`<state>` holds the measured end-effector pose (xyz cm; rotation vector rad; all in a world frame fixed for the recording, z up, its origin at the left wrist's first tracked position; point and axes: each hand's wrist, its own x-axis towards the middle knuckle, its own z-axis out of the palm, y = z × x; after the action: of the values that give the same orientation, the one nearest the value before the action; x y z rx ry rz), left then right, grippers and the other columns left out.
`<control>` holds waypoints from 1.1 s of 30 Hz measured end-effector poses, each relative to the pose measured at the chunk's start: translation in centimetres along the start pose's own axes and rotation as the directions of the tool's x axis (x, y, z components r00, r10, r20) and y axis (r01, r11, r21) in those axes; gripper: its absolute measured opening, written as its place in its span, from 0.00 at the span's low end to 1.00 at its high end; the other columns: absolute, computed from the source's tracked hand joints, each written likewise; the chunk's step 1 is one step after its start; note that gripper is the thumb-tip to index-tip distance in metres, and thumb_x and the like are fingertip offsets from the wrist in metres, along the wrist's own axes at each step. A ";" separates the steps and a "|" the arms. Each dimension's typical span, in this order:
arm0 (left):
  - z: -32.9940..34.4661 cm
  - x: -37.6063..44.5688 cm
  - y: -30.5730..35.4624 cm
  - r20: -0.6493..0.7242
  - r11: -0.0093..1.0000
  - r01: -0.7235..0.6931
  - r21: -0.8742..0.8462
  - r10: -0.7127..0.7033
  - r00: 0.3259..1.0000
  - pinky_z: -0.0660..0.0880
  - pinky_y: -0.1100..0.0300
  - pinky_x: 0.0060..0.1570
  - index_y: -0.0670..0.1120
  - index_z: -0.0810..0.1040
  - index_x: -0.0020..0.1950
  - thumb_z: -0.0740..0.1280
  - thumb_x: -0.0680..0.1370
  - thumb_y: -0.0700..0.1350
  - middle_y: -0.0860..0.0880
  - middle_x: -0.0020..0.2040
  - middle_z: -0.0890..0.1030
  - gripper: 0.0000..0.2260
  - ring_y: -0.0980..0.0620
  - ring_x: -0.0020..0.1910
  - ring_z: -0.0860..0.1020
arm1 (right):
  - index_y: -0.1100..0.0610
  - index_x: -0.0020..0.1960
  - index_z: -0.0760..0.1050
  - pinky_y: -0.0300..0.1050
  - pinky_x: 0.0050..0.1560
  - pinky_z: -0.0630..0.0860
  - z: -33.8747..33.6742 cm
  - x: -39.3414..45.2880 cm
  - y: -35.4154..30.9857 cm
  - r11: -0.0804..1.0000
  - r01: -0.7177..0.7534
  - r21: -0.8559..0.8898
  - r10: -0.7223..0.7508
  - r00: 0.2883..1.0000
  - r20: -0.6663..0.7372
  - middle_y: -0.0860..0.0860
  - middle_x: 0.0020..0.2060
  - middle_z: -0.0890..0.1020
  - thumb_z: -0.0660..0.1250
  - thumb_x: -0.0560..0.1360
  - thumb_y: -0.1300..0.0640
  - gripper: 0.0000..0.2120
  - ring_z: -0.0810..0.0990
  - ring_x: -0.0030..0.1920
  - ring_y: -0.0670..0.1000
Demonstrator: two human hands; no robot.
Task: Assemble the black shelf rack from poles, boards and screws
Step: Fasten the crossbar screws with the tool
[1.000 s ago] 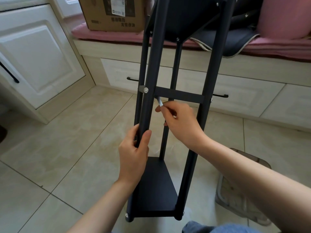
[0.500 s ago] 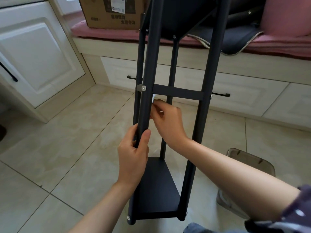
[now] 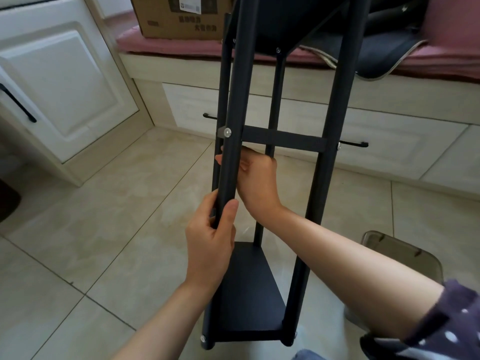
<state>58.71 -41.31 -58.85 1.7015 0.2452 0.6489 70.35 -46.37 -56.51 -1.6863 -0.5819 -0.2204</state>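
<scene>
The black shelf rack leans away from me over the tiled floor, its bottom board (image 3: 246,294) nearest me. My left hand (image 3: 207,245) is wrapped around the front left pole (image 3: 239,87). A silver screw (image 3: 227,132) sits in that pole where the black crossbar (image 3: 283,139) joins it. My right hand (image 3: 257,178) reaches inside the frame just under the crossbar, fingers closed, fingertips showing past the pole's left side. The small white tool it held is hidden behind the pole. The front right pole (image 3: 335,113) is free.
A cardboard box (image 3: 166,19) and dark fabric (image 3: 376,55) lie on a pink-cushioned bench with drawers behind the rack. A white cabinet door (image 3: 65,81) stands at the left. A translucent plastic bin (image 3: 405,255) sits on the floor under my right arm.
My right hand has moved left under the crossbar, carrying the small white tool behind the front left pole, where it is now hidden. My left hand stays on the pole.
</scene>
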 end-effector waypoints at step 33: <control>-0.3 -0.6 0.0 -0.004 0.998 0.004 0.063 -0.003 1.000 0.69 0.63 0.23 0.51 0.77 0.55 0.63 0.76 0.60 0.48 0.30 0.74 0.16 0.53 0.24 0.72 | 0.55 0.58 0.81 0.35 0.46 0.79 -7.7 -2.0 -4.3 0.956 -0.104 -0.273 0.163 0.965 0.204 0.42 0.48 0.80 0.62 0.82 0.58 0.11 0.82 0.40 0.46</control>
<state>58.08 -41.33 -58.96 1.7594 0.2739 0.6484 67.89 -53.91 -52.13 -2.0150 -0.6222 -0.0058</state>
